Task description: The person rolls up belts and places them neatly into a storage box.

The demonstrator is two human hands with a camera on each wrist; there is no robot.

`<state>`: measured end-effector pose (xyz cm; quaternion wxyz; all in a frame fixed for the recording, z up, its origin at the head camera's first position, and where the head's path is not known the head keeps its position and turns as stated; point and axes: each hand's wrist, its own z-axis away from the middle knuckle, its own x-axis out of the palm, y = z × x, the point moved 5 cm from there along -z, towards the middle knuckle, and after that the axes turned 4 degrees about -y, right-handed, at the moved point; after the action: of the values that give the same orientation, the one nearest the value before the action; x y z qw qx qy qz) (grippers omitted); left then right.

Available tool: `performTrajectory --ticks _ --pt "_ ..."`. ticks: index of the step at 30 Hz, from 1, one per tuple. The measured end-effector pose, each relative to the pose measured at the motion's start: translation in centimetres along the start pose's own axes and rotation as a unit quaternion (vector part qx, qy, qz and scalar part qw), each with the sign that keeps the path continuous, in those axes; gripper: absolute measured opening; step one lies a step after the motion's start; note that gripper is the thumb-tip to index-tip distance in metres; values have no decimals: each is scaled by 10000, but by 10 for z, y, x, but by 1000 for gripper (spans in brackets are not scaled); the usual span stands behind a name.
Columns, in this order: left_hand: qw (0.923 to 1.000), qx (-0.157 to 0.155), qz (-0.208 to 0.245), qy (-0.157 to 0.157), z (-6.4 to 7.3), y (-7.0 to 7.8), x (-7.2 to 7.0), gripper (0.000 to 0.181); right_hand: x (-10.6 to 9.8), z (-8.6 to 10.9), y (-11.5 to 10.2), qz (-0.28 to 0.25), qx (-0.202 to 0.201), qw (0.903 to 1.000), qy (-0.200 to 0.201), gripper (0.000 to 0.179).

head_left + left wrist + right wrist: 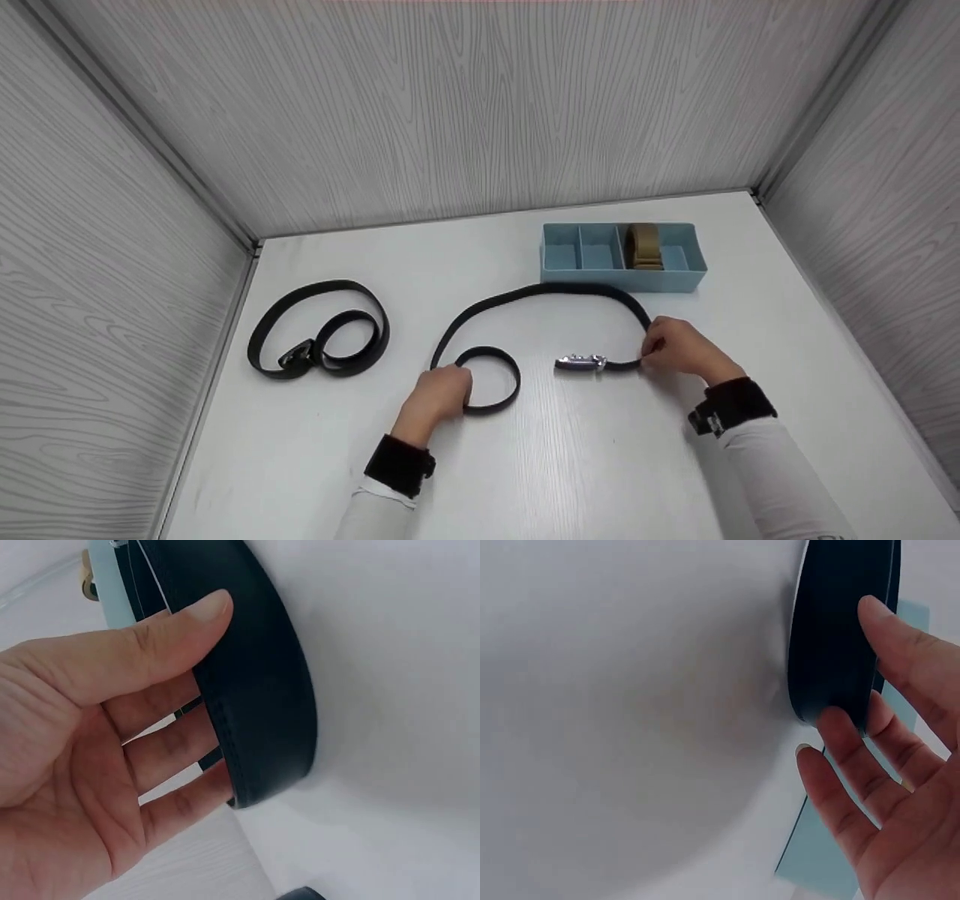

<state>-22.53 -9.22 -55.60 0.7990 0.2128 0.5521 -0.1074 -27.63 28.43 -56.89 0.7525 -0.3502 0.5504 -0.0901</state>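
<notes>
In the head view a black belt (581, 288) stands on its edge on the white table, bent into a wide arc. Its silver buckle (581, 363) lies toward the middle, left of my right hand (686, 349). That hand pinches the strap close to the buckle end; in the right wrist view the thumb is on one face of the belt (832, 637) and fingertips meet its other side and edge. My left hand (439, 394) grips the other end, where the strap curls into a small loop. The left wrist view has the thumb across the belt (259, 690), fingers behind.
A second black belt (330, 286) with a dark shiny buckle (298, 354) lies loosely looped on the left. Behind the held belt stands a light blue divided box (622, 281), with a brown rolled band (643, 244) in one compartment. Grey wood-grain panels (450, 112) enclose the table.
</notes>
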Motion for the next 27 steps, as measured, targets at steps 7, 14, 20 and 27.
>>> performTrajectory --ticks 7,14,20,27 --pt "9980 -430 303 348 3 -32 -5 8 -17 21 22 -148 431 9988 178 8" --pt "9952 -474 704 482 1 -23 0 44 -12 26 4 427 312 9984 203 27" --pt "9944 -25 335 1005 -7 -1 -1 38 2 23 -30 1454 -30 9880 514 38" --pt "9812 -11 -394 1891 -23 -5 -16 27 27 17 -53 1888 -504 9801 334 38"
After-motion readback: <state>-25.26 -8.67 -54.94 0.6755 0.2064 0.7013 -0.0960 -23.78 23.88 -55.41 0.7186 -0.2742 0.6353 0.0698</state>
